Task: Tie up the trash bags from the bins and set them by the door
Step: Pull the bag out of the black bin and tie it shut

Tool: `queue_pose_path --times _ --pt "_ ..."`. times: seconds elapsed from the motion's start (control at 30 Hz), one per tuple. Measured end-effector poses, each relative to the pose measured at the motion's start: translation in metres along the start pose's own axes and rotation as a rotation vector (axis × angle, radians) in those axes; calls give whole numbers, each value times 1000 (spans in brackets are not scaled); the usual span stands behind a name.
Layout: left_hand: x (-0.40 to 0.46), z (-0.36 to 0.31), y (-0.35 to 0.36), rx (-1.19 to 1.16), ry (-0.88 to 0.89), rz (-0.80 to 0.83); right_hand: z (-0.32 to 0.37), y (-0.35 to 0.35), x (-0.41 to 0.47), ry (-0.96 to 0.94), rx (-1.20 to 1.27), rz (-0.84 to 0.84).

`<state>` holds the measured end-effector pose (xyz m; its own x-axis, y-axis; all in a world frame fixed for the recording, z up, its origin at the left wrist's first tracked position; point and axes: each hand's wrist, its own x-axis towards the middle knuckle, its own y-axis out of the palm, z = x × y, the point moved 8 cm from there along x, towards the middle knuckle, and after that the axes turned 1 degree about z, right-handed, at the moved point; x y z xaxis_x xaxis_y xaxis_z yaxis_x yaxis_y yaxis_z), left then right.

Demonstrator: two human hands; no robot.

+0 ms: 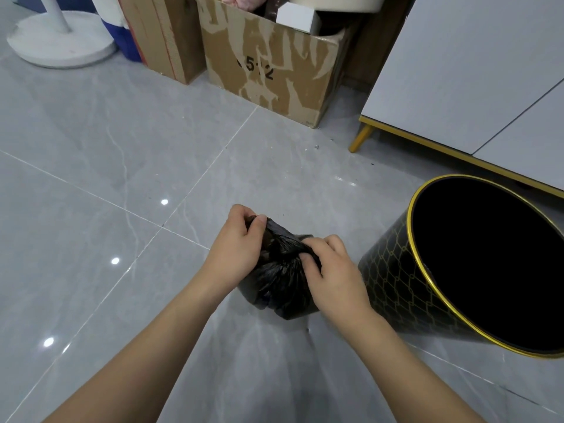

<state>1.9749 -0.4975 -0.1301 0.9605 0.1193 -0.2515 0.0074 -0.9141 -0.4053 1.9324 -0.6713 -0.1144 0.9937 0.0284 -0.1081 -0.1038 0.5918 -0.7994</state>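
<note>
Both hands [283,254] pinch the trash bag [277,285] beside the bin [393,285].

A thin, crinkled black plastic trash bag [279,276], faintly shiny, is seen at the lower centre of the frame. The glossy grey marble-look floor tiles [91,166] are marked by bright light reflections. At the lower right, a smooth black round bin [393,279] with a gold lattice pattern is edged by a shiny gold rim. At the top centre, a brown cardboard box [268,71] is shown matt, its paper facing torn rough. A matt white round stand base [61,41] is seen at the upper left.
</note>
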Motion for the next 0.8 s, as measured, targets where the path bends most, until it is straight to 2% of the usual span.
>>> queue_pose_path --times 0.07,0.13,0.2,0.27,0.37,0.5,0.63,0.8 --pt "-15 -10 -10 -7 132 -74 -7 2 3 69 146 39" --pt "-34 -29 -21 74 382 -157 -12 3 5 132 237 81" --pt "-45 -34 -16 160 506 -93 -12 3 6 147 262 106" --pt "-45 -27 -5 240 474 19 -11 2 6 123 271 114" --pt "-42 -16 0 309 432 42 -6 2 5 60 242 118" --pt "-34 -7 7 282 372 123 -6 6 2 57 270 119" --pt "-33 -10 14 349 440 93 -20 18 3 222 404 149" --pt "-39 -19 15 511 652 3 -25 37 0 462 735 385"
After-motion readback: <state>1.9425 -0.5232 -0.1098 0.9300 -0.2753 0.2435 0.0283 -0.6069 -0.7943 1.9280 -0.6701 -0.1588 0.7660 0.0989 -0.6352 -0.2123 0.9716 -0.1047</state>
